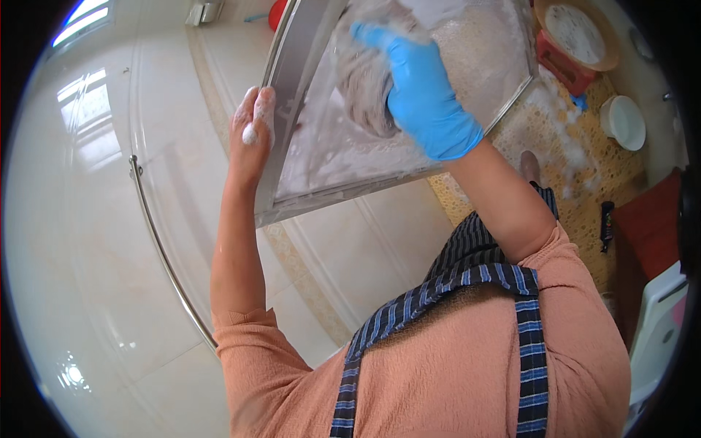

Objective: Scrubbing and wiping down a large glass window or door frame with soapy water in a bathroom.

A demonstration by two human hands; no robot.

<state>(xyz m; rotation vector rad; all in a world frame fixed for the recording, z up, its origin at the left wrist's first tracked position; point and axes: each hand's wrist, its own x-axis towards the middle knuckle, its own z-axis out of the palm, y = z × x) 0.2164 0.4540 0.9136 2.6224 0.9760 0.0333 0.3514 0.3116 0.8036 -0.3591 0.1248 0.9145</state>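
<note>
Suds cover the fingers of my bare left hand (253, 123), which grips the side rail of a metal-framed panel (323, 200) held up at a tilt. My right hand (430, 96) wears a blue disposable glove. It presses a wet, bunched greyish-brown cloth (361, 96) against the panel's face; the glove and cloth are slightly blurred. White foam (334, 167) is spread over the sheet inside the frame. Through the sheet the floor shows faintly. The panel's top end runs out of view.
Tiled wall (109, 219) with a curved metal grab rail (164, 246) lies at left. Suds (569, 137) streak the pebble-patterned floor (580, 241) at right. There stand a red stool (564, 65) bearing a round foamy basin (608, 41), a white bowl (627, 123) and a dark tube (607, 219).
</note>
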